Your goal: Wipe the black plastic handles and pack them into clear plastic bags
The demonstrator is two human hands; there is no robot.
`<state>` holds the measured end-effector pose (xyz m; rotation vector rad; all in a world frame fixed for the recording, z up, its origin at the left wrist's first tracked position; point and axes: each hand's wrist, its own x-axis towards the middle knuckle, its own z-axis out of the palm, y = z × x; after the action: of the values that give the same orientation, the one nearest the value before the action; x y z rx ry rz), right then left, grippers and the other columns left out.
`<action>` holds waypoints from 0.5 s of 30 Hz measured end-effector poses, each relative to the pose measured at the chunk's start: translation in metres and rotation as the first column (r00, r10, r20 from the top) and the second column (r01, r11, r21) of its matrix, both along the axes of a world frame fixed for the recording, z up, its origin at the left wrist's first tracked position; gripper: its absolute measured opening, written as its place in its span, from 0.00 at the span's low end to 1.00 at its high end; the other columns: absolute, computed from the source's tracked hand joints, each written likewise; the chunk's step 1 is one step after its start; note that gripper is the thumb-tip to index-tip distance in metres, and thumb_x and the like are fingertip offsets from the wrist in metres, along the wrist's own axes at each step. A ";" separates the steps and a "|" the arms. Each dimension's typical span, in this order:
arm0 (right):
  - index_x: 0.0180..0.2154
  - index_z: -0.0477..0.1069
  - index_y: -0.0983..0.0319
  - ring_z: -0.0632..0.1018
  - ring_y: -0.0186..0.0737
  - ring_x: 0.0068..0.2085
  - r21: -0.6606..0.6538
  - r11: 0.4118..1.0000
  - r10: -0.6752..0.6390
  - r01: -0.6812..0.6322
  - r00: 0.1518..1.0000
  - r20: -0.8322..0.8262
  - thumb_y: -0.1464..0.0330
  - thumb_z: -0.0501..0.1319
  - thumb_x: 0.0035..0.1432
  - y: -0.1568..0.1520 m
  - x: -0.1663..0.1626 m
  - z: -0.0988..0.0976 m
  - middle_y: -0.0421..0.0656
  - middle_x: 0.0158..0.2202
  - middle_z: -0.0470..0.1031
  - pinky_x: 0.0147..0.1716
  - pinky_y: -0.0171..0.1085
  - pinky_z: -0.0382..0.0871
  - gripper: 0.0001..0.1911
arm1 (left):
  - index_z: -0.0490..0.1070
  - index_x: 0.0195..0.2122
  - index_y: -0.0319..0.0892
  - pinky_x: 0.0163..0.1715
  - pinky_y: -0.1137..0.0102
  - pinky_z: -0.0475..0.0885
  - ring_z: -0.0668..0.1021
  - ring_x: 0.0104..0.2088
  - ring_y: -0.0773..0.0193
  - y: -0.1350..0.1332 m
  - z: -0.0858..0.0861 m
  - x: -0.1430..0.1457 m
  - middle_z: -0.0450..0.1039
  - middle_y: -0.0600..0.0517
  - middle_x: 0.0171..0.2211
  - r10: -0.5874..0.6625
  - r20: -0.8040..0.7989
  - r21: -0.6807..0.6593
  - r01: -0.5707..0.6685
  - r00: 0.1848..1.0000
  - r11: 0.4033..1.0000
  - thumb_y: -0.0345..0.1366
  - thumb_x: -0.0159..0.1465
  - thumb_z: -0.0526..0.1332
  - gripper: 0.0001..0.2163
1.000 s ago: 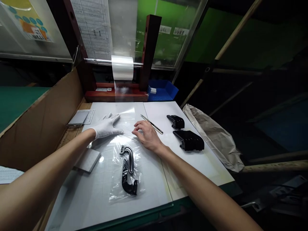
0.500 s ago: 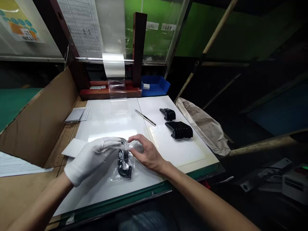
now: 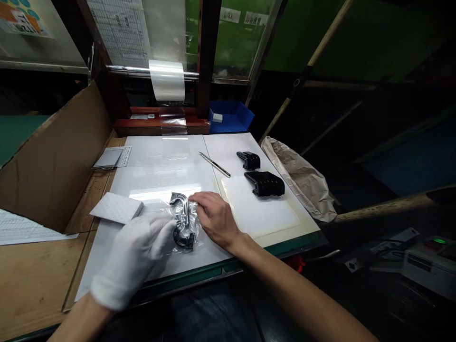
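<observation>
A clear plastic bag [image 3: 194, 228] lies on the white board in front of me, with black curved hook-shaped parts in it. One part [image 3: 184, 205] is at the top and the other [image 3: 182, 242] below it. My left hand [image 3: 138, 247], in a white glove, has its fingers pressed together at the bag's left edge, slightly blurred. My bare right hand [image 3: 215, 216] pinches the upper right of the bag beside the top part. Just beyond my left hand rests a white block-like pad [image 3: 117, 207].
Two black moulded parts [image 3: 264, 184] and a pen [image 3: 214, 164] lie on the board [image 3: 185, 175]. Behind it stand a roll of clear film [image 3: 166, 80] and a blue bin [image 3: 231, 116]. A cardboard wall [image 3: 60, 152] rises at left; brown paper [image 3: 302, 178] hangs at right.
My left hand has moved down and toward me, from the top part to the bag's left side. My right fingers have closed at the bag's edge. The view has tilted down.
</observation>
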<state>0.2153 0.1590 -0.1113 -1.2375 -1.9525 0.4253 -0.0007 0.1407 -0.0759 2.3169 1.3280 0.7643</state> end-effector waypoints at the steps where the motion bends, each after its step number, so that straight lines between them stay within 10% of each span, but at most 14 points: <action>1: 0.57 0.72 0.65 0.76 0.48 0.59 -0.029 0.999 -0.022 0.023 1.000 0.022 0.77 0.51 0.68 0.006 -0.007 -0.002 0.51 0.56 0.78 0.60 0.52 0.70 0.20 | 0.76 0.51 0.45 0.54 0.61 0.75 0.80 0.49 0.56 0.007 -0.003 0.011 0.80 0.47 0.50 0.013 -0.022 -0.005 -0.013 1.000 1.000 0.45 0.73 0.51 0.17; 7: 0.69 0.58 0.68 0.52 0.52 0.74 -0.168 0.986 0.013 0.017 0.985 0.174 0.81 0.47 0.65 0.021 -0.025 -0.022 0.55 0.71 0.55 0.72 0.60 0.44 0.32 | 0.49 0.72 0.34 0.69 0.42 0.53 0.46 0.73 0.38 0.028 -0.044 0.048 0.47 0.39 0.74 0.054 -0.235 -0.110 -0.082 0.970 0.991 0.40 0.72 0.47 0.29; 15: 0.71 0.53 0.65 0.48 0.47 0.75 -0.146 0.985 0.122 -0.094 0.973 0.196 0.82 0.46 0.64 0.020 -0.016 -0.014 0.50 0.72 0.54 0.72 0.57 0.45 0.34 | 0.50 0.72 0.34 0.71 0.47 0.53 0.45 0.74 0.44 -0.015 -0.031 0.043 0.42 0.42 0.75 0.035 -0.242 -0.144 -0.071 0.970 0.987 0.41 0.72 0.45 0.30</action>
<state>0.1990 0.1789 -0.1254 -1.3077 -2.2045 0.5103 0.0428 0.1259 -0.1073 2.3143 1.4980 0.3918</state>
